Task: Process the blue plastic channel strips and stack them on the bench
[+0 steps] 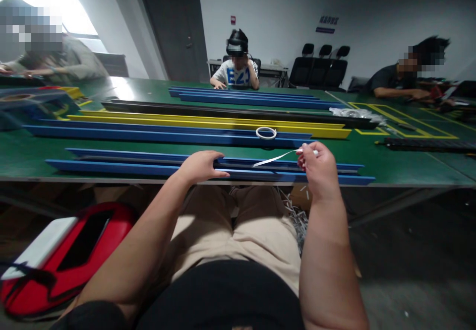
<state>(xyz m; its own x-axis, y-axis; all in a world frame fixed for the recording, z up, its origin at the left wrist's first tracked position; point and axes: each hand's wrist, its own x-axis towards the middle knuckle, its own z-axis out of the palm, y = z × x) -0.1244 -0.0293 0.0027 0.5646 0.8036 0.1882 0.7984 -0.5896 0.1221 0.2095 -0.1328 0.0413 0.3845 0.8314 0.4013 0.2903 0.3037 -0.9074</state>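
Observation:
A long blue channel (119, 167) lies along the near edge of the green table. My left hand (203, 165) is on its middle, thumb and fingers set apart across the two blue sides. Above the channel's right part, my right hand (316, 164) is closed in a pinch on a thin white strip (273, 159). The strip's free end points left and hangs over the channel, short of my left hand. Behind it, a white ring (266, 133) rests on another blue channel (148, 134).
Yellow (208, 123), black (223, 110) and more blue channels (241, 97) lie farther back. Crumpled clear plastic (353, 114) is at the right. Three people sit around the table (401, 171). A red seat (107, 240) holding a phone stands at the lower left.

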